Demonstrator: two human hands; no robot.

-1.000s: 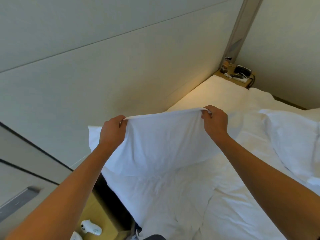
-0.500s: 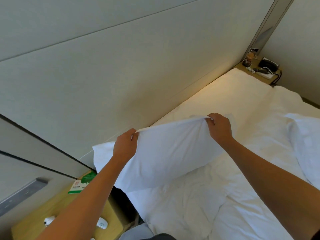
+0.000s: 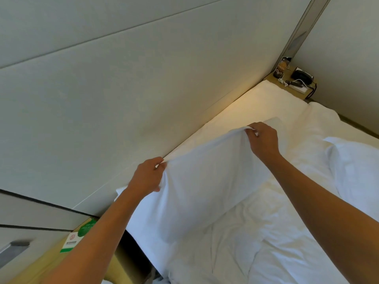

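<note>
Pale wall panel (image 3: 123, 99) hugs the bed (image 3: 287, 242) at its head, so free room is only rightward & toward the foot. Fingers of left hand (image 3: 146, 177) & right hand (image 3: 264, 140) pinch just the top hem of the pillow (image 3: 205, 187), its low end by the bed's left edge. Thin grip may slip, dropping it toward the nightstand (image 3: 114, 269).

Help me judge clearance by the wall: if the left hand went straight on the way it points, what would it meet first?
Probably the padded wall panel. The left hand, gripping a corner of the pillow, points up toward it with nothing between, though depth is unclear.
</note>
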